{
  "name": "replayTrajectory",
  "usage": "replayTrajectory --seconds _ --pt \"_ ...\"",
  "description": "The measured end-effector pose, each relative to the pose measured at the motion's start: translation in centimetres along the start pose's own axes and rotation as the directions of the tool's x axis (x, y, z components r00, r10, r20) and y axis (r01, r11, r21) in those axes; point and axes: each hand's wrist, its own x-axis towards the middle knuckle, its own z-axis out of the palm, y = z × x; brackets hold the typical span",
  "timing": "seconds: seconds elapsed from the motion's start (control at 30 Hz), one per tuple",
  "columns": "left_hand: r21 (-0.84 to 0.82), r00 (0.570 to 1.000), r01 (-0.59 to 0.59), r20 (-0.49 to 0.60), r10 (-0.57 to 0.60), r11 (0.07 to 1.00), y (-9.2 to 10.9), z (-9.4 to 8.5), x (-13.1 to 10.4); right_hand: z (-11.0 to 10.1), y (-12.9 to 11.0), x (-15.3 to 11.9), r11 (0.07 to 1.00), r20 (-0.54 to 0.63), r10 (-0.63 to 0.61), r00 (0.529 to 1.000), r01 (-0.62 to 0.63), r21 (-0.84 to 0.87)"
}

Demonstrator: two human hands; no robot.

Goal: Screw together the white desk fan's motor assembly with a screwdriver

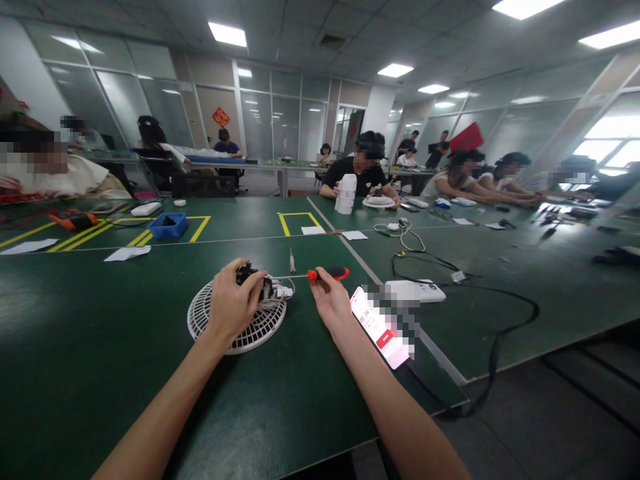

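A white round fan grille (260,333) lies on the green table, with a dark motor part (245,273) and white wiring on top of it. My left hand (233,297) is closed round the dark motor part from above. My right hand (330,297) grips a red and black screwdriver (327,274) by its handle. The screwdriver lies nearly level, and its shaft (293,277) points left toward the motor part; whether the tip touches it is hidden. Behind them, a small clear-handled screwdriver (292,261) lies on the table.
A lit phone (380,333) lies right of my right forearm, with a white power strip (425,291) and black cable (500,293) beyond. Farther off are a blue bin (169,227), paper sheets (127,253) and a person (357,167) across the table beside a white cylindrical housing (345,195).
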Motion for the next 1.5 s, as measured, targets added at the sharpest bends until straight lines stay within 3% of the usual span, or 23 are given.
replayTrajectory --seconds 0.13,0.3,0.57,0.73,0.93,1.07,1.23,1.5 --pt "-0.01 1.0 -0.008 0.001 0.008 1.0 -0.11 -0.26 0.2 0.08 0.09 -0.18 0.999 0.052 0.02 0.998 -0.021 0.026" --pt "-0.031 1.0 0.0 0.006 0.0 1.0 -0.2 -0.17 0.12 -0.15 0.34 -0.44 0.998 -0.002 0.048 0.999 -0.048 -0.052" --pt "-0.17 0.994 0.072 -0.07 -0.085 0.983 -0.34 0.16 -0.28 0.18 -0.13 -0.34 0.998 0.06 0.063 0.996 -0.063 -0.013" --pt "-0.184 0.98 0.162 -0.089 -0.181 0.969 -0.42 0.12 -0.53 -0.16 0.11 -0.36 0.983 -0.002 0.139 0.99 -0.138 -0.119" --pt "-0.183 0.947 0.298 -0.063 -0.314 0.937 -0.6 0.07 -0.44 0.02 0.15 -0.17 0.996 0.055 0.07 0.996 -0.067 -0.056" --pt "-0.223 0.96 0.275 0.005 -0.281 0.935 -0.5 -0.16 -0.28 0.04 -0.05 -0.15 0.998 0.085 0.065 0.994 -0.062 -0.031" --pt "-0.211 0.964 0.262 0.001 -0.267 0.942 -0.32 -0.33 -0.3 -0.17 0.17 -0.18 0.989 -0.001 0.062 0.998 -0.062 -0.136" --pt "-0.213 0.96 0.273 0.001 -0.28 0.938 -0.46 -0.12 -0.48 -0.05 0.19 -0.19 0.997 0.051 -0.03 0.998 0.034 -0.07"
